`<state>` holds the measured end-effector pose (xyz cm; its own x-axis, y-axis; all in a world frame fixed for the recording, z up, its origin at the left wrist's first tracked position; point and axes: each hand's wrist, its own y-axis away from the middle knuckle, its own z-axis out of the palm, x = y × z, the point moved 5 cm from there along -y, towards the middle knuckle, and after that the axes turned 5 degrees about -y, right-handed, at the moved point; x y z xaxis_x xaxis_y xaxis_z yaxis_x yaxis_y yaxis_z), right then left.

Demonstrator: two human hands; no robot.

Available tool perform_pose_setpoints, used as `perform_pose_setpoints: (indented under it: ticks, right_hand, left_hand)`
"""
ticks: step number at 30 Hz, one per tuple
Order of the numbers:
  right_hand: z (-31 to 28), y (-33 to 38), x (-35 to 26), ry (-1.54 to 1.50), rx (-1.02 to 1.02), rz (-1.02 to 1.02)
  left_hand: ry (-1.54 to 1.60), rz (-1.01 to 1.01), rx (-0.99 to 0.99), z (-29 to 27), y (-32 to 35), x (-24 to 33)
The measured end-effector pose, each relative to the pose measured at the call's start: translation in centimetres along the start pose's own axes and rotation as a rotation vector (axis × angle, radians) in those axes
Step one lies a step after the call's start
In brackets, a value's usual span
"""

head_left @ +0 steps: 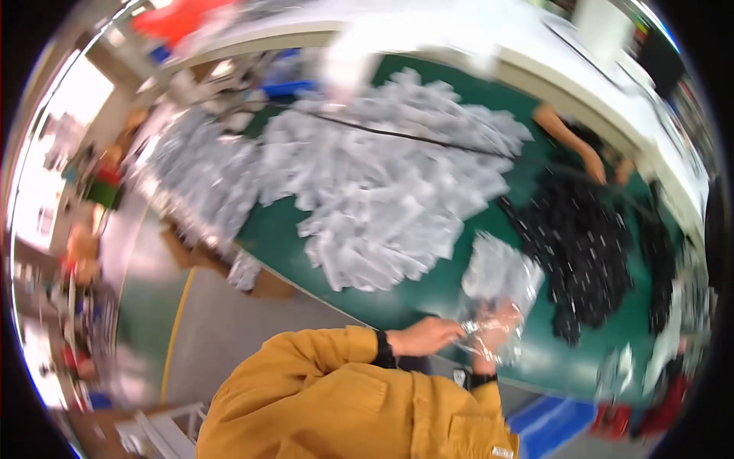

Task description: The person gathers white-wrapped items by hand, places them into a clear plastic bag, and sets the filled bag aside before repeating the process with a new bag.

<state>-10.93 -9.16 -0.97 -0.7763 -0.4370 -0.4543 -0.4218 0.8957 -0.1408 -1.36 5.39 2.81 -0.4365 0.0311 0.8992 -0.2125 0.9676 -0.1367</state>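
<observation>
Left hand [427, 336]: pinching clear bag [502, 269] edge
Right hand [497, 325]: overlapping bag, can't tell grip
Clear bag: already holding pale pieces
Pale pile [390, 183]: lying loose left of bag, I'm seeing plenty unbagged

Bag [526, 294] — glossy plastic; jacket [344, 392] — matt cloth.

Ctr pile [390, 187] on tbl [275, 233], bag [498, 266] frt-R

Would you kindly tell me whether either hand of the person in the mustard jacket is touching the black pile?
No, the left hand and right hand are both at the clear plastic bag, left of the black pile.
</observation>
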Motion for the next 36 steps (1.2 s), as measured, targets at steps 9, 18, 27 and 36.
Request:
perform_pose_setpoints:
  ticks: [9,18,27,36]
  right_hand:
    - [0.1,-3.9,3.8,-0.189,0.032,-0.091]
    - [1.6,-2.3,3.0,-0.136,-0.154,-0.331]
    - [3.8,-4.2,1.2,-0.185,-0.164,-0.431]
    - [10.6,-1.7,18.5,-0.116,-0.578,-0.917]
  left_hand:
    - [0.024,0.008,-0.072,0.2,-0.1,-0.3]
    - [-0.030,0.024,-0.061,0.0,-0.3,0.2]
    - [-0.063,-0.091,-0.141,-0.4,0.1,2.2]
    - [-0.190,-0.194,0.174,-10.7,9.7,-3.6]
